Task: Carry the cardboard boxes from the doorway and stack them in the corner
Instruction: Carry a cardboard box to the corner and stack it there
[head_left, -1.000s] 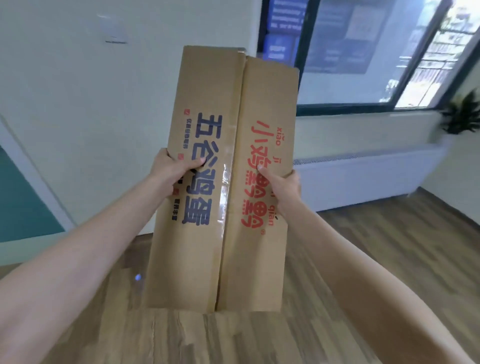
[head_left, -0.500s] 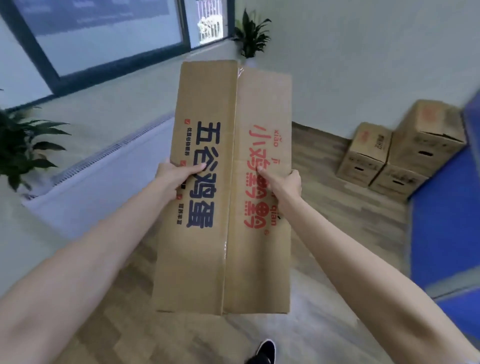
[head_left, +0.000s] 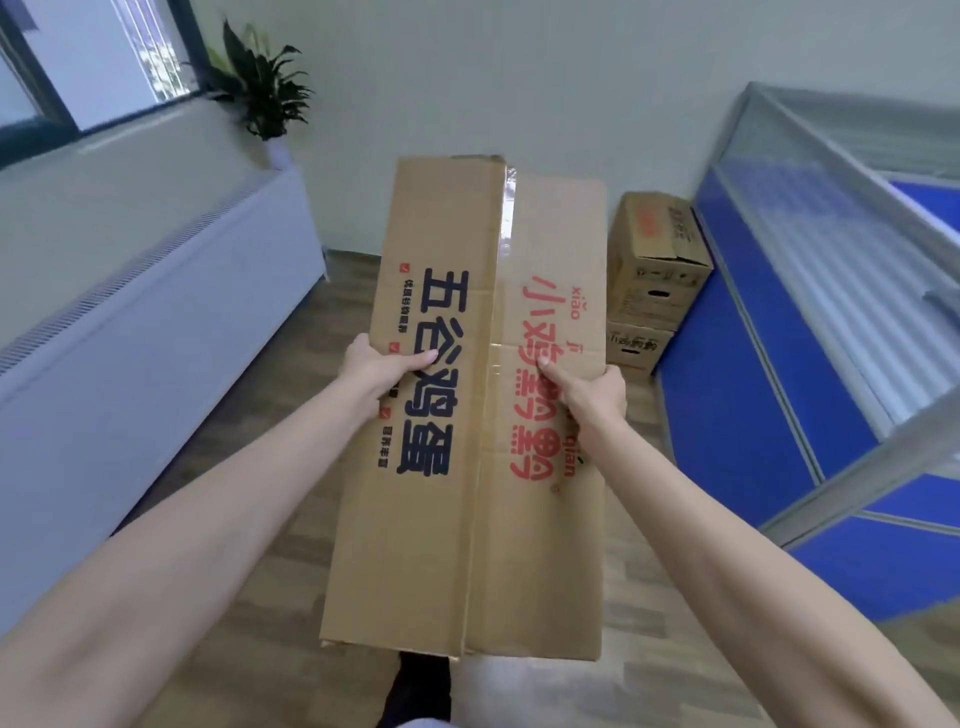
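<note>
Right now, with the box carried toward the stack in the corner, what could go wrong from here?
1. The carried box is long, and the left hand and right hand grip it only mid-length at the side edges; it may tip or slip.
2. It hides the floor ahead and part of the stacked boxes, so a misstep or bump seems possible.
3. The blue partition stands close beside the stack, leaving tight room to set down.

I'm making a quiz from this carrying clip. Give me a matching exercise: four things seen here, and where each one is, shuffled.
Things:
1. long brown cardboard box
2. stacked brown cardboard boxes
3. green potted plant
4. blue partition panel

Places:
A. top left, by the window
B. along the right side
C. held between both hands
D. on the floor against the far wall

Pairs: 1-C, 2-D, 3-A, 4-B
</note>
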